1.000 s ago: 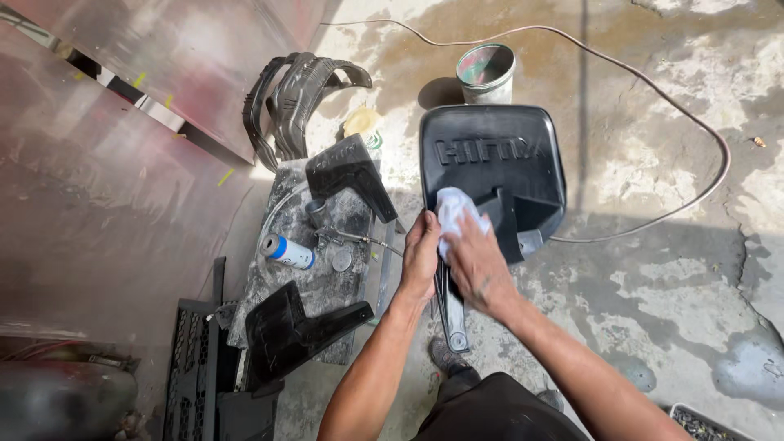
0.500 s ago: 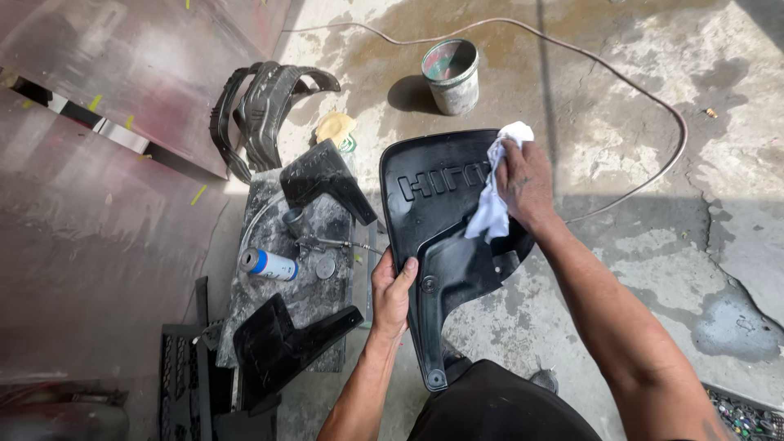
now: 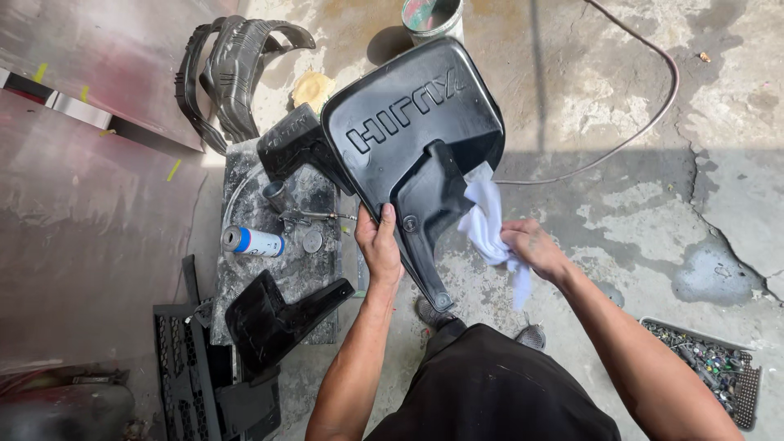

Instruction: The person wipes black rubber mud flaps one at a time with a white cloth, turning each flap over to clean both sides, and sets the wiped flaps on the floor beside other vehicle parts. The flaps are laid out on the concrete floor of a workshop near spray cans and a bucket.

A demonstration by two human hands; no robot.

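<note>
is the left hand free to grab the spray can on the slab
Probably not as things stand: the left hand is gripping the mudflap. The spray can lies uncovered beside it, so the path looks open.

Mud flap — black plastic, slight sheen; rag — soft white cloth; floor rough, stained concrete.

Left hand grips lower edge of black mud flap, held tilted above concrete floor. Right hand presses white cloth against flap's right edge.

Bare forearms, black trousers, grey shoes.
</note>
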